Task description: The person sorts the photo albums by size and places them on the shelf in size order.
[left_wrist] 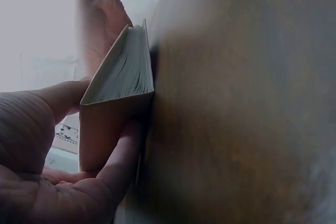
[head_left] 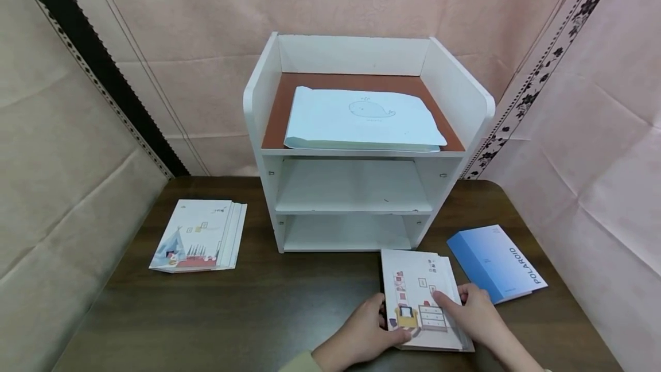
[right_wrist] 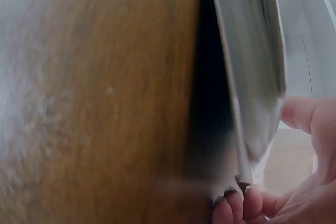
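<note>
Both of my hands hold a white picture-cover notebook [head_left: 413, 280] at the table's front right. The left hand [head_left: 364, 326] grips its left side, thumb over the cover; in the left wrist view the fingers [left_wrist: 126, 150] curl under the spine [left_wrist: 100, 129]. My right hand [head_left: 477, 312] pinches the opposite side, thumb on the cover. Page edges [right_wrist: 252, 51] fan between the covers in the right wrist view, and a dark gap shows between the lower cover and the wood. Right beside the right hand lies a blue POLAROID book [head_left: 498, 263].
A white shelf unit [head_left: 356, 154] stands at the back centre, a pale blue whale-print pad [head_left: 361, 122] on its brown top. Its two lower shelves [head_left: 351, 188] face the front. Similar white notebooks [head_left: 198, 237] lie overlapped at left. Pink cloth [head_left: 583, 131] surrounds the wooden table [head_left: 232, 314].
</note>
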The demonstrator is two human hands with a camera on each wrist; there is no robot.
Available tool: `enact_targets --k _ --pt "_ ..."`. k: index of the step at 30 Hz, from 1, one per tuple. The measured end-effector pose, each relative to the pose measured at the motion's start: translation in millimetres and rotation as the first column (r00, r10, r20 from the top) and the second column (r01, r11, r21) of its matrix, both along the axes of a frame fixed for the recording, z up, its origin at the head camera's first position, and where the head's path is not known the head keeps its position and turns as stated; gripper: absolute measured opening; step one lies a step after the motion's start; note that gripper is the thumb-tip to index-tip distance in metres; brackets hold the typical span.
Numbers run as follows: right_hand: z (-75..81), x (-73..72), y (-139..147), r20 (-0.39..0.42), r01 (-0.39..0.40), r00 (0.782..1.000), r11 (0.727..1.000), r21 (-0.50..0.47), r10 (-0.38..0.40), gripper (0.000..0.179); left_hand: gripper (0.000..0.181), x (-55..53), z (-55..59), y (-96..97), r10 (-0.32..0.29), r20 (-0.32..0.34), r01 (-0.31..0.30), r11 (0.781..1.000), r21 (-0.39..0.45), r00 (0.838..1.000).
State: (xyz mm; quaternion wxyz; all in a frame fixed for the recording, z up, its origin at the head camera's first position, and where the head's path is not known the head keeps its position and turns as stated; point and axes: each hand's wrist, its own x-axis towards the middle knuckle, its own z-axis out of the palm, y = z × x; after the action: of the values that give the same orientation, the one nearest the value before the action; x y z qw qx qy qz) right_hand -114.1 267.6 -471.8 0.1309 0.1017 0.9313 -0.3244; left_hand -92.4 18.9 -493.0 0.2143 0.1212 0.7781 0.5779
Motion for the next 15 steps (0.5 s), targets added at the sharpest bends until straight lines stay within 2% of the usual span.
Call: enact_targets --k 4,6,11,15 --pt "-2.4 0.2 -0.9 0.024 0.027 0.999 0.996 -0.080 -0.025 0.083 0.050 -1.3 -1.8 -2.2 -0.019 -0.006 0.019 1.000 0.015 1.000" --pt "-4.1 0.9 -2.8 0.035 0.051 0.998 0.985 -0.167 -0.046 0.084 0.049 -1.2 -1.9 -2.8 -0.023 -0.014 0.024 0.999 0.022 1.000" --pt "-6.5 3.0 -10.1 0.033 0.119 0.993 0.924 -0.363 -0.115 0.085 0.048 1.8 2.2 -4.1 -0.013 -0.035 0.014 1.000 0.023 0.999" --pt "-5.6 3.7 -14.7 0.020 0.150 0.987 0.884 -0.443 -0.157 0.087 0.051 5.1 5.5 -5.7 0.016 -0.043 -0.015 0.999 0.034 0.999"
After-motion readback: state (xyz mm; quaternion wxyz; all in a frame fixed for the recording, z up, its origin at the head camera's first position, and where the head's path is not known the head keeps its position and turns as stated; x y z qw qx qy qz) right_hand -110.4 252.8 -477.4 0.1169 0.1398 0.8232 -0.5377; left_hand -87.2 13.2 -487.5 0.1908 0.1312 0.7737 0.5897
